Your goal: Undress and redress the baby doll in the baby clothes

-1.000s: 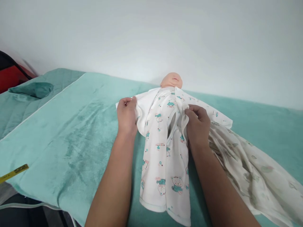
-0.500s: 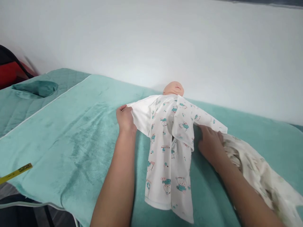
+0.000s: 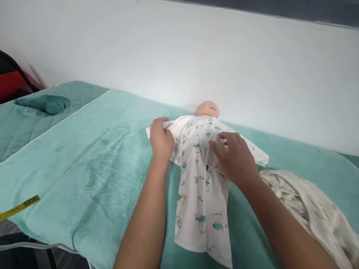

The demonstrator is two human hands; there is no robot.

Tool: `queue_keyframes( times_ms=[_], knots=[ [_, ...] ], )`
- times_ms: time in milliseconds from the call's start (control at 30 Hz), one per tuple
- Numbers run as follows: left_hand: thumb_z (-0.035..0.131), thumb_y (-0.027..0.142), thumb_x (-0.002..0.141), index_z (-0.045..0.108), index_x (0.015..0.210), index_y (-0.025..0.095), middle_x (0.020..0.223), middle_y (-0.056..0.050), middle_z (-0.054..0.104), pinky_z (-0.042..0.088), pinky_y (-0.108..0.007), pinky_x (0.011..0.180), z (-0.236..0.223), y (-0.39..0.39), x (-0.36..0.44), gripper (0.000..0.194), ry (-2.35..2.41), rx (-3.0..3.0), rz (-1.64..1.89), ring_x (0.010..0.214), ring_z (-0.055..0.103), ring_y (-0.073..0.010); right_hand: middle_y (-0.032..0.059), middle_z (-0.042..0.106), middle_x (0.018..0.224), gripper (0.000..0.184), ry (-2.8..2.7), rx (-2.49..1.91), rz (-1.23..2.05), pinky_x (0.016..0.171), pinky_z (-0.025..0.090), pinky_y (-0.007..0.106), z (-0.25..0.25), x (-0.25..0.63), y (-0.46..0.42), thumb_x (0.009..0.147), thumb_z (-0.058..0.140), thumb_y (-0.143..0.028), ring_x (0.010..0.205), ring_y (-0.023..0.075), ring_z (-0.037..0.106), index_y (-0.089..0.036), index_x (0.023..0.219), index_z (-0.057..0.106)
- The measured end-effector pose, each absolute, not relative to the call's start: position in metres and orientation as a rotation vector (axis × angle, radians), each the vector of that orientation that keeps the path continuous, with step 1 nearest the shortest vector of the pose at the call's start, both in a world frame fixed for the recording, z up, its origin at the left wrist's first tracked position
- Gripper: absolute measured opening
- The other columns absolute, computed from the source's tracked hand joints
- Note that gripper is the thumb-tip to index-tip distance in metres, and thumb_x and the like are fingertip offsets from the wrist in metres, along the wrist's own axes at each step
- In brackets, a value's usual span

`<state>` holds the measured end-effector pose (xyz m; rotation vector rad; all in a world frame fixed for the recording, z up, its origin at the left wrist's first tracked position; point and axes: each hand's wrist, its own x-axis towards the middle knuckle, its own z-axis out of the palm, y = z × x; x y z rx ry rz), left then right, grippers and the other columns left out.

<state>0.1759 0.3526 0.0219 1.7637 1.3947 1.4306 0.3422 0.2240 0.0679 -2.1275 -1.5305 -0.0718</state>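
A baby doll (image 3: 206,108) lies on its back in white baby clothes with teal and pink animal prints. Over its chest is a wrap-front top (image 3: 196,149) with both sleeves spread sideways, and the printed legs of the outfit (image 3: 193,209) point toward me. My left hand (image 3: 162,140) rests at the plain white sleeve (image 3: 179,127), fingers and thumb apart. Above the right-hand front flap of the top is my right hand (image 3: 234,157), its fingers curved and a gap between thumb and forefinger. That hand hides part of the flap and sleeve.
A crumpled cream printed cloth (image 3: 314,209) lies at the right, beside my right forearm. The teal padded bed (image 3: 92,157) has a hole (image 3: 45,105) at the far left. A yellow strip (image 3: 19,207) lies at the left edge; a white wall (image 3: 174,56) stands behind.
The right front flap has been let go and lies over the chest. My right hand went to the cream cloth, which moved rightward, then returned. My left hand has loosened from the sleeve.
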Motion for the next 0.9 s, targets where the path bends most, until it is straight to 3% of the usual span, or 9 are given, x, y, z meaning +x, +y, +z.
queue_keyframes(
  times_ms=[100, 267, 433, 533, 633, 733, 900],
  knots=[
    [0.04, 0.004, 0.08, 0.062, 0.105, 0.021, 0.114, -0.007, 0.066, 0.045, -0.041, 0.105, 0.015, 0.355, 0.184, 0.037, 1.212, 1.965, 1.192, 0.116, 0.058, -0.0221, 0.0091, 0.061, 0.095, 0.026, -1.596, -2.304, -0.176, 0.065, 0.04, 0.037, 0.079, 0.322, 0.25, 0.086, 0.054, -0.049, 0.087, 0.0284, 0.057, -0.023, 0.087, 0.052],
    [0.041, 0.01, 0.088, 0.063, 0.111, 0.021, 0.126, -0.008, 0.063, 0.038, -0.048, 0.113, 0.005, 0.357, 0.193, 0.034, 1.149, 2.285, 1.037, 0.134, 0.046, -0.0247, 0.0006, 0.059, 0.07, 0.017, -1.471, -2.307, 0.064, 0.057, 0.034, 0.031, 0.084, 0.354, 0.245, 0.086, 0.05, -0.033, 0.06, 0.0179, 0.051, -0.024, 0.073, 0.047],
    [0.042, 0.021, 0.094, 0.059, 0.123, 0.027, 0.145, -0.009, 0.052, 0.039, -0.056, 0.105, -0.001, 0.36, 0.207, 0.035, 1.344, 2.316, 1.024, 0.147, 0.028, -0.0302, 0.0009, 0.06, 0.061, 0.024, -0.945, -2.361, 0.069, 0.058, 0.037, 0.033, 0.066, 0.417, 0.182, 0.084, 0.053, -0.041, 0.059, 0.0199, 0.054, -0.023, 0.067, 0.052],
    [0.043, 0.025, 0.095, 0.059, 0.125, 0.029, 0.147, -0.008, 0.051, 0.034, -0.058, 0.106, -0.005, 0.362, 0.214, 0.034, 1.417, 2.313, 1.043, 0.148, 0.026, -0.0317, 0.0026, 0.064, 0.07, 0.032, -0.93, -2.331, 0.119, 0.06, 0.04, 0.034, 0.057, 0.411, 0.162, 0.085, 0.052, -0.054, 0.063, 0.0217, 0.058, -0.024, 0.077, 0.059],
    [0.044, 0.029, 0.095, 0.06, 0.123, 0.028, 0.145, -0.008, 0.053, 0.026, -0.06, 0.112, -0.008, 0.364, 0.216, 0.032, 1.467, 2.306, 1.071, 0.146, 0.031, -0.0315, 0.0051, 0.068, 0.088, 0.033, -1.218, -2.18, 0.062, 0.064, 0.041, 0.033, 0.061, 0.374, 0.18, 0.086, 0.052, -0.056, 0.077, 0.022, 0.062, -0.023, 0.085, 0.06],
    [0.042, 0.031, 0.097, 0.058, 0.124, 0.027, 0.142, -0.009, 0.056, 0.016, -0.059, 0.119, -0.007, 0.366, 0.217, 0.031, 1.482, 2.319, 1.073, 0.14, 0.04, -0.0284, 0.006, 0.065, 0.096, 0.033, -1.43, -2.169, -0.062, 0.059, 0.037, 0.03, 0.07, 0.343, 0.224, 0.089, 0.049, -0.055, 0.071, 0.019, 0.058, -0.024, 0.086, 0.058],
    [0.04, 0.032, 0.098, 0.056, 0.122, 0.024, 0.129, -0.011, 0.062, 0.019, -0.053, 0.119, 0.002, 0.377, 0.222, 0.031, 1.434, 2.397, 1.019, 0.125, 0.053, -0.0272, 0.0028, 0.054, 0.063, 0.029, -1.487, -2.32, -0.19, 0.053, 0.031, 0.03, 0.081, 0.344, 0.287, 0.085, 0.054, -0.044, 0.053, 0.0155, 0.043, -0.024, 0.066, 0.046]
  ],
)
